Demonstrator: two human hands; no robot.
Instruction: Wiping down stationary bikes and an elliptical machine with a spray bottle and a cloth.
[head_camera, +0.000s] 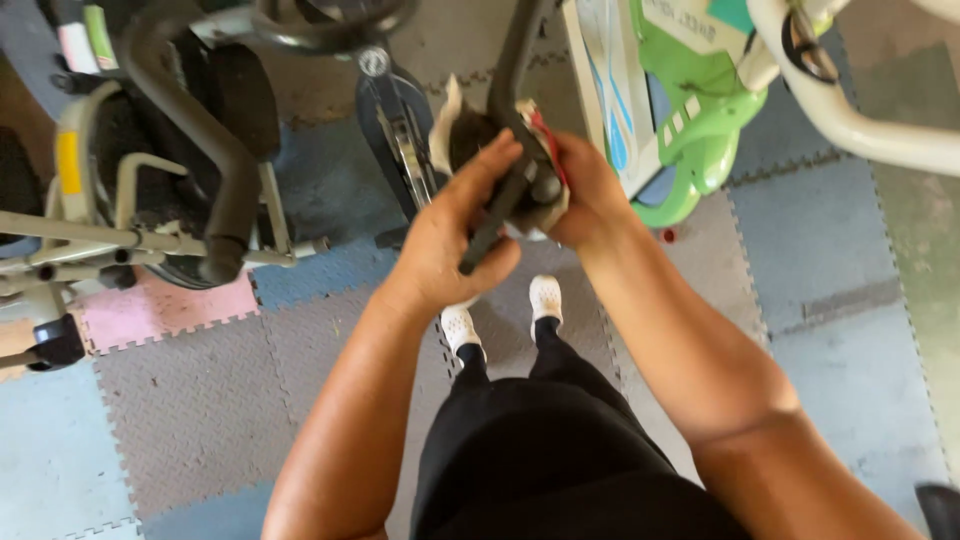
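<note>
Both hands, left hand and right hand, are clamped around a soft, limp cloth wrapped on the stiff black handlebar at twelve o'clock, best gripped through the bunched fabric.

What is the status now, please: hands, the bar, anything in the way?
Left hand and right hand both gripping dark bar. Rag wrapped at the bar under right hand. Green toy car close by, apart.

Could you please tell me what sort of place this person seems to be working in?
Probably a home exercise or play room. Interlocking foam mats cover the floor, an exercise bike stands at the left, and a green and white ride-on toy sits at the right. Both hands grip a dark bar wrapped in cloth.
</note>
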